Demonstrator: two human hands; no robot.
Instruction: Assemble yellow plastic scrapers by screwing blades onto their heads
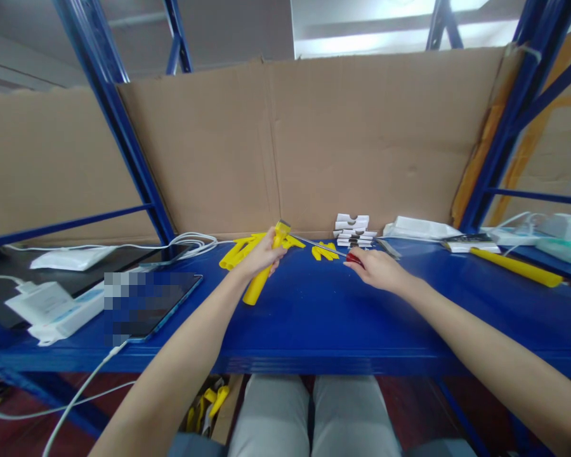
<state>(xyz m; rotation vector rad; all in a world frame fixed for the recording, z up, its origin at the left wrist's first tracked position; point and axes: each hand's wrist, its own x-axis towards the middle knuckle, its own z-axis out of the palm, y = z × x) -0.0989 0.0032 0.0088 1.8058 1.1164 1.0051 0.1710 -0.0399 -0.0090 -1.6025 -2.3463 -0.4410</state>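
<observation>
My left hand is closed around a yellow scraper, held tilted with its head up and its thick handle end down. A dark metal edge shows at the head. In my right hand is a screwdriver with a red handle, gripped at that handle. Its long shaft points left, and the tip reaches the scraper's head; whether it touches a screw is too small to tell. Behind my left hand lie several yellow handles. Small yellow pieces lie beyond the shaft.
White folded cards are stacked at the back, near a white packet. A yellow tube lies to the right. A phone, power strip and cables occupy the left. Cardboard walls the back; a box below holds yellow pieces.
</observation>
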